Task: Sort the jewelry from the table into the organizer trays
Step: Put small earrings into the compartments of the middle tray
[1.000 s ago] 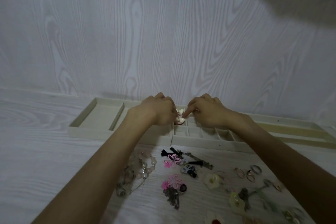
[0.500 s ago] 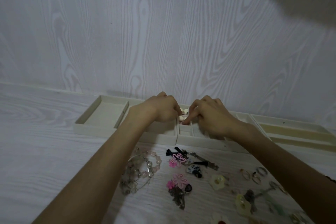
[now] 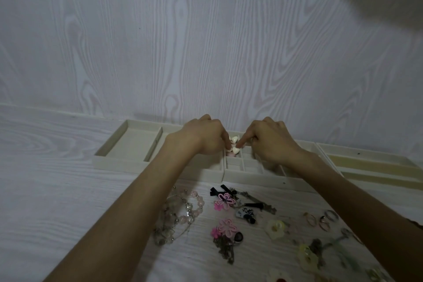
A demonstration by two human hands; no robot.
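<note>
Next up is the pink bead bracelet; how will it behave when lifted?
The bead bracelet probably droops floppy, since it lies in loose loops. Its round beads may roll or slip. It overlaps clear strands beside it, so it might drag them.
</note>
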